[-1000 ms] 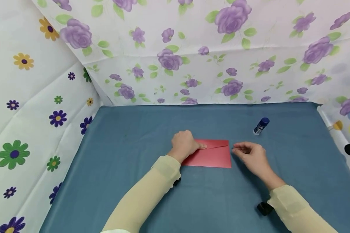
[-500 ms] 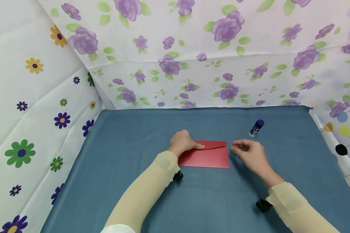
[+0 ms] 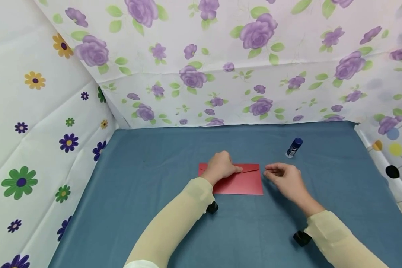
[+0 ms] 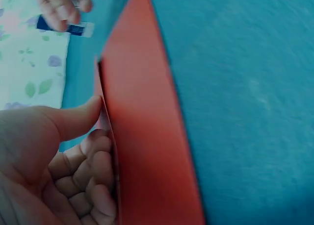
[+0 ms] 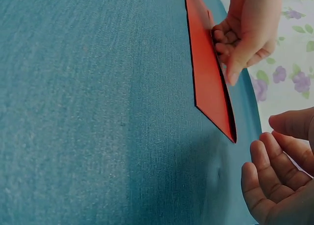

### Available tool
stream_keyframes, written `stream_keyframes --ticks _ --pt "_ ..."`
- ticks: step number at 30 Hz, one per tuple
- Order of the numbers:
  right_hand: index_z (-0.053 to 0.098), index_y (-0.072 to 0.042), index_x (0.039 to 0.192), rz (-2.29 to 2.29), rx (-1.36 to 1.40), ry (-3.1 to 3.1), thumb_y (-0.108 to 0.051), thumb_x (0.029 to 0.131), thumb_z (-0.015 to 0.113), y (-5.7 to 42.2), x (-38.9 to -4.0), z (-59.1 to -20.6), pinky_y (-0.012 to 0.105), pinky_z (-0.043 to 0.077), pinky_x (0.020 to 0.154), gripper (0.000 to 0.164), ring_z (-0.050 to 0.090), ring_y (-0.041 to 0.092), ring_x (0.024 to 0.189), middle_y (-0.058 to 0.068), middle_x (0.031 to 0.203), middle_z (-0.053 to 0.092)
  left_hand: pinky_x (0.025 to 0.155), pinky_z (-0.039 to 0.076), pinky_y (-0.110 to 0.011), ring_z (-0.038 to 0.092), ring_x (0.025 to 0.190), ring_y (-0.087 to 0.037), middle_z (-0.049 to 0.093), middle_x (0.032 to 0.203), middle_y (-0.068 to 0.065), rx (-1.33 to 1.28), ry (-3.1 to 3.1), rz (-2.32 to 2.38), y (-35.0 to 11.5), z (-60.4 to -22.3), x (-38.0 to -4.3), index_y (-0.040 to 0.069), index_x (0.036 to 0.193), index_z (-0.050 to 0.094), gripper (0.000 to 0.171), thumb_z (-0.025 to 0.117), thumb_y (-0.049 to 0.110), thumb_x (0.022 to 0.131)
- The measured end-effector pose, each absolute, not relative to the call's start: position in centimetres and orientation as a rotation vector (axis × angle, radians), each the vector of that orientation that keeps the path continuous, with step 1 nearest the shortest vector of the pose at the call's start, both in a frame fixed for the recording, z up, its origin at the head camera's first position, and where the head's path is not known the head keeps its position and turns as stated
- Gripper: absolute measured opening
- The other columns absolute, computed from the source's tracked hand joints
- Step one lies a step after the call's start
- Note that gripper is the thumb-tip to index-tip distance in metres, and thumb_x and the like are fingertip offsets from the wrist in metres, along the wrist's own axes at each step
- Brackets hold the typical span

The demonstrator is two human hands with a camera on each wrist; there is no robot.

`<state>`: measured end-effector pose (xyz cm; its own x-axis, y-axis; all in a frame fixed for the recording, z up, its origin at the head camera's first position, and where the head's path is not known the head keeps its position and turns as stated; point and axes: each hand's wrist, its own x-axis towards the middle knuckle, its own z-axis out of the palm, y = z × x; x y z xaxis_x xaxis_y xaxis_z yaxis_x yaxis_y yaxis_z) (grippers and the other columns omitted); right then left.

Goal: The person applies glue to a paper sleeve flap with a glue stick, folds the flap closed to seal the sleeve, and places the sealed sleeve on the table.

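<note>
A red envelope (image 3: 238, 184) lies on the blue cloth, its flap (image 5: 211, 16) along the far long edge. My left hand (image 3: 221, 165) is over the flap, left of the envelope's middle. Its thumb (image 4: 81, 119) touches the flap, and the other fingers are curled against the envelope near that edge. Just beyond the envelope's right end, my right hand (image 3: 284, 178) holds nothing; its fingers (image 5: 265, 166) are loosely bent, thumb near the fingertips. Dark gaps show along the flap's edge in both wrist views.
A glue stick (image 3: 294, 148) with a dark blue cap lies behind my right hand. Blue cloth (image 3: 154, 156) covers the table. Floral sheets (image 3: 174, 44) hang at the back and left. A small black device (image 3: 302, 238) sits under each wrist.
My left hand first stays at the envelope's left end, then slides right along the flap, baring the left corner. The right hand keeps its place beside the envelope. The head view shifts slightly.
</note>
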<state>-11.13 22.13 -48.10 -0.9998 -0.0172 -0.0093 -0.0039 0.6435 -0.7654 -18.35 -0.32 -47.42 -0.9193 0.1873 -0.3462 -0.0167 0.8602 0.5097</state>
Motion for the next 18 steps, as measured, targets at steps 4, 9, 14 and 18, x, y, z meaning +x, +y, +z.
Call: stream_keyframes --ticks 4,9,14,18 --pt "0.069 -0.013 0.107 -1.336 -0.022 2.828 -0.027 0.087 0.067 22.0 -11.4 -48.5 0.025 0.052 0.056 0.024 0.065 0.014 0.078 0.001 0.093 0.07 0.042 0.031 -0.028 0.036 0.04 -0.012 0.035 0.043 0.003 0.04 2.727 0.637 0.5 -48.3 -18.0 0.016 0.051 0.046 0.056 0.074 0.061 0.067" --pt "0.069 -0.014 0.106 -1.341 -0.016 2.812 -0.029 0.087 0.067 22.0 -11.4 -49.1 0.025 0.052 0.057 0.025 0.064 0.011 0.077 0.001 0.093 0.07 0.044 0.042 -0.031 0.055 0.05 -0.015 0.055 0.054 0.001 -0.083 2.746 0.49 2.2 -48.2 -17.9 0.018 0.063 0.061 0.056 0.069 0.073 0.06" --pt "0.069 -0.013 0.107 -1.353 -0.034 2.813 -0.03 0.087 0.066 22.1 -11.5 -49.6 0.023 0.053 0.059 0.026 0.065 0.009 0.077 0.003 0.094 0.071 0.046 0.043 -0.032 0.054 0.056 -0.015 0.058 0.061 0.001 -0.177 2.738 0.323 3.6 -47.6 -18.3 0.019 0.069 0.064 0.07 0.063 0.086 0.049" --pt "0.069 -0.012 0.107 -1.375 -0.035 2.821 -0.03 0.087 0.066 22.1 -11.7 -49.4 0.023 0.052 0.058 0.027 0.065 0.008 0.076 0.004 0.093 0.071 0.045 0.043 -0.035 0.054 0.056 -0.015 0.057 0.063 0.0 -0.213 2.749 0.228 4.4 -47.7 -18.5 0.018 0.074 0.065 0.083 0.056 0.094 0.04"
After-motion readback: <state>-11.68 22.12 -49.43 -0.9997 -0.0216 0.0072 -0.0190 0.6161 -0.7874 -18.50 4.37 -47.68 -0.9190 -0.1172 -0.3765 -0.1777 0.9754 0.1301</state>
